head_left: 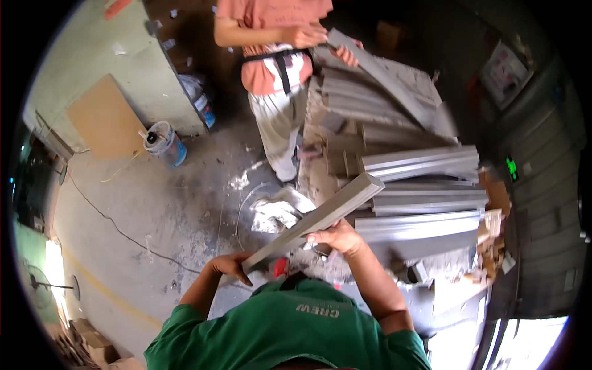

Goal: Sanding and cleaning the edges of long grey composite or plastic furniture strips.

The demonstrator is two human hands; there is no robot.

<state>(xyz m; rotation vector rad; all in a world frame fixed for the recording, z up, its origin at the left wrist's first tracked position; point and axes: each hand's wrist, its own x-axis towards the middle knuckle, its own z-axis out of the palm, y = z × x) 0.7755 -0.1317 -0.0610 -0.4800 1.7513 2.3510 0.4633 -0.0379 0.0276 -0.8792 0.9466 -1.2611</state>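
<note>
A long, straight grey metal profile point(314, 219) lies slantwise in front of my green shirt, its far end raised toward the upper right. My left hand point(231, 266) is closed round its near end at the lower left. Further along, my right hand point(336, 237) grips it from the right, thumb against the side. To the right of the profile, several similar metal profiles point(422, 163) lie in stacks on a worktable point(447, 262). A small red object point(280, 267) shows close to my body, partly covered.
Across from me, a person in an orange shirt point(274, 74) holds another metal profile point(382, 77) over the table's far end. White crumpled material point(280, 209) lies beyond my profile. A bucket point(165, 143) and a leaning brown board point(106, 120) stand far left. A cable point(117, 228) crosses the floor.
</note>
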